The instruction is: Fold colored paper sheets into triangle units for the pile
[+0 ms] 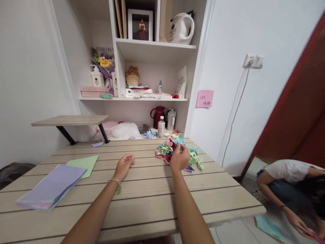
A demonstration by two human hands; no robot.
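Observation:
My right hand [179,158] reaches into a pile of folded coloured paper shapes [169,149] at the far right of the wooden table [142,200]; its fingers are curled and pinched at the pile, and what they hold is hidden. My left hand [124,165] rests on the table to the left of the pile, fingers curled loosely and apart, holding nothing I can see. A bracelet circles my left wrist.
A stack of pastel paper sheets [52,191] and a green sheet [83,164] lie at the left. Shelves [152,98] with bottles, a kettle and a red jug stand behind. Another person [291,189] crouches on the floor at the right, reaching for paper.

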